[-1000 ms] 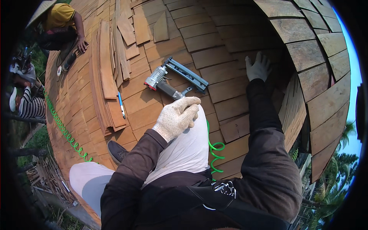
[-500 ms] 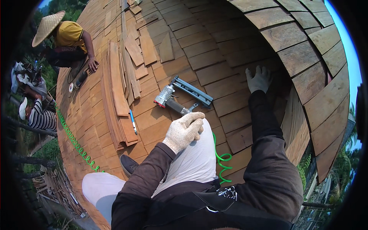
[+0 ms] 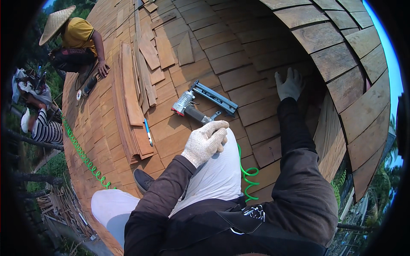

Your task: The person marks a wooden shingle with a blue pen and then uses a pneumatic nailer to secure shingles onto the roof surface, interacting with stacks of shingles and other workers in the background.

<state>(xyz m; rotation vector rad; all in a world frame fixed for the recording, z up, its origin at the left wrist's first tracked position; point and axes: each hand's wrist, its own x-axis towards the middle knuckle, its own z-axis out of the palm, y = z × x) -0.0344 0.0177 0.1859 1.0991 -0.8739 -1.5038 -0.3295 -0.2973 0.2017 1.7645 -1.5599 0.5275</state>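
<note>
My gloved left hand (image 3: 204, 143) rests curled over my raised white-trousered knee (image 3: 215, 175); I see no object in it. Just beyond it lies a nail gun (image 3: 204, 104) with a long magazine and silver-and-red head, its handle end partly behind my hand. My gloved right hand (image 3: 289, 85) reaches into the shade under the raised shingled section, fingers spread on the wooden shingles. A blue-and-white pen (image 3: 147, 131) lies beside a long stack of thin boards (image 3: 130, 91). A green coiled hose (image 3: 250, 173) hangs down right of my knee.
A co-worker (image 3: 77, 32) in a yellow shirt and conical hat crouches upper left, hand near a grinder (image 3: 89, 87). Another in stripes (image 3: 47, 130) is beyond the roof edge. A raised shingled section (image 3: 333, 59) curves along the right. A green hose (image 3: 83, 155) runs left.
Since a second ago the whole view has shifted, with the roof and co-workers appearing lower and further right. My hands keep almost the same places, left on the knee, right on the shingles.
</note>
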